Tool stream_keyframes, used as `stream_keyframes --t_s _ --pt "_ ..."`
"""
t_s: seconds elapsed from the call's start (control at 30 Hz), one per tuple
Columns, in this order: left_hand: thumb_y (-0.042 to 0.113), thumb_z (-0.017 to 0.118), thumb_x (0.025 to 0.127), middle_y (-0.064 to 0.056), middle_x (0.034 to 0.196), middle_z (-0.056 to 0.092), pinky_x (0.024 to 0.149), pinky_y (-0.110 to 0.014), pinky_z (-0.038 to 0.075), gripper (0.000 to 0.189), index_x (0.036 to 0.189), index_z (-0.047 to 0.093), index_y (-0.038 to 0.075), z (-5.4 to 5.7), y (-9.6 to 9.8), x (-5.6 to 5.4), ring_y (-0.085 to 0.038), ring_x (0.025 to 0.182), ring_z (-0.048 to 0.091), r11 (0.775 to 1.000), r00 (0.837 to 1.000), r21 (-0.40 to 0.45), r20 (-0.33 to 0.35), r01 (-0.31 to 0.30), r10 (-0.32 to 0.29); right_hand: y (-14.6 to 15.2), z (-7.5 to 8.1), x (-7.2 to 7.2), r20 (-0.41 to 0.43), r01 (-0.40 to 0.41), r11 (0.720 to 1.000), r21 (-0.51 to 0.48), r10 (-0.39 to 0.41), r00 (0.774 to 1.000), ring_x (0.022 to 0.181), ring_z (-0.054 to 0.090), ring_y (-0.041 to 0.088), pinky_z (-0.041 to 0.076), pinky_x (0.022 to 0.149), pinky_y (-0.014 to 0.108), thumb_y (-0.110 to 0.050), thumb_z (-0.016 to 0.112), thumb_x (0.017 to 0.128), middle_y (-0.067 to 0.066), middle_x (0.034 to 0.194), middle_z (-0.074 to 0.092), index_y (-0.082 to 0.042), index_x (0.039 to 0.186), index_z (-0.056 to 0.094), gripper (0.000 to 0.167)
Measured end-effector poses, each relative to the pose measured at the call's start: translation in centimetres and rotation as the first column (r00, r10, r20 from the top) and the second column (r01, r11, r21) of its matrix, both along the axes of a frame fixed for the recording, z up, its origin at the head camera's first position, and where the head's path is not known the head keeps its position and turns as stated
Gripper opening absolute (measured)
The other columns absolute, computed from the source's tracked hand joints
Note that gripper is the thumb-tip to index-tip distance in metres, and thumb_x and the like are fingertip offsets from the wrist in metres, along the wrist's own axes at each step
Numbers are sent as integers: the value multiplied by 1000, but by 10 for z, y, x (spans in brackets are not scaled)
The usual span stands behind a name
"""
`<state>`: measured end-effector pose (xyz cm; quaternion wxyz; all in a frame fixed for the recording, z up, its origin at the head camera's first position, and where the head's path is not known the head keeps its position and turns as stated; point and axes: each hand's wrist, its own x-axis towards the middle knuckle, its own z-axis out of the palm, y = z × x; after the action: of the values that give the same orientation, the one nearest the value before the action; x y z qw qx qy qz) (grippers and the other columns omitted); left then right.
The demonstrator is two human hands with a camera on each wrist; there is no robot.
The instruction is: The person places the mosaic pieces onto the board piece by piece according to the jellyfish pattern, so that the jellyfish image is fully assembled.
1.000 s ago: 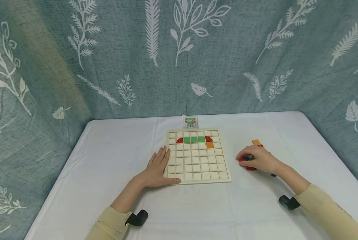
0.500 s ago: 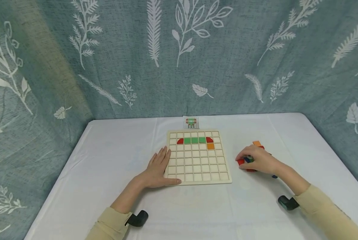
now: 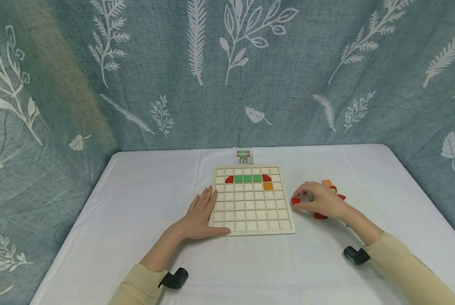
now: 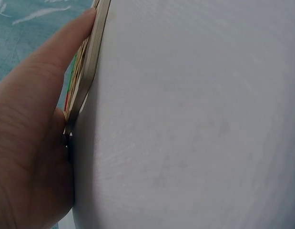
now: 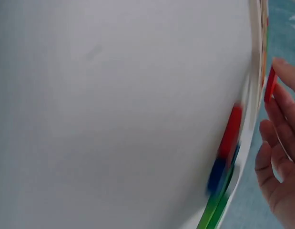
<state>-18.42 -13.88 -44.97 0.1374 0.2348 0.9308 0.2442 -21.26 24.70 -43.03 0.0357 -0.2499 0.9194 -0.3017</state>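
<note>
My right hand [image 3: 320,199] pinches a small red tile [image 3: 295,201] between thumb and fingertips, just off the right side of the wooden grid board [image 3: 250,232]. The right wrist view shows that red tile [image 5: 270,84] edge-on, raised above the table. Flat on the board's left edge, my left hand [image 3: 201,216] has its fingers spread and its thumb along the near edge. In the board's second row lie green squares [image 3: 248,178] with a rounded red piece [image 3: 229,179] at the left end and another [image 3: 266,177] at the right. An orange square [image 3: 267,186] sits beneath the right one.
A loose pile of coloured pieces, with an orange one [image 3: 327,183] and red ones [image 3: 320,216], lies partly hidden under my right hand. Behind the board is a small pattern card [image 3: 243,155]. A white cloth [image 3: 250,271] covers the table, and a patterned curtain [image 3: 155,63] hangs behind.
My right hand has moved left from the pile toward the board with the red tile, uncovering more pieces behind it. My left hand stays on the board.
</note>
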Motion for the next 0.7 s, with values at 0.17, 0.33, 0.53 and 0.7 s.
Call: stream_keyframes --t_s 0.17,0.33,0.53,0.7 --pt "59 70 80 -20 161 -3 117 -52 0 116 154 5 -4 0 0 0 -32 148 -6 1000 1000 8 -1 1 -1 -27 0 -11 9 -5 1000 -30 5 1000 83 55 12 47 68 29 -28 83 79 -12 91 64 -22 97 72 22" --pt "60 70 80 -19 162 -4 117 -50 -2 117 155 4 -3 0 -1 0 -31 148 -7 1000 1000 0 -2 0 0 -52 0 -23 33 -62 997 -51 63 997 77 54 12 48 67 30 -24 80 82 -6 89 63 -14 99 71 21" --pt "61 69 80 -18 162 -6 117 -50 -3 118 155 2 -2 -2 -2 -1 -30 148 -8 1000 1000 -12 5 7 -7 -65 0 -28 72 -70 995 -67 75 995 78 57 11 50 68 30 -17 78 84 -2 93 65 -9 102 71 21" --pt "62 69 80 -17 162 -7 118 -49 -3 119 155 2 -2 -2 -2 -2 -29 148 -9 1000 1000 -18 -1 6 -6 -67 -1 -27 57 -66 995 -81 70 996 82 60 14 51 70 31 -15 78 84 1 96 67 -7 104 72 22"
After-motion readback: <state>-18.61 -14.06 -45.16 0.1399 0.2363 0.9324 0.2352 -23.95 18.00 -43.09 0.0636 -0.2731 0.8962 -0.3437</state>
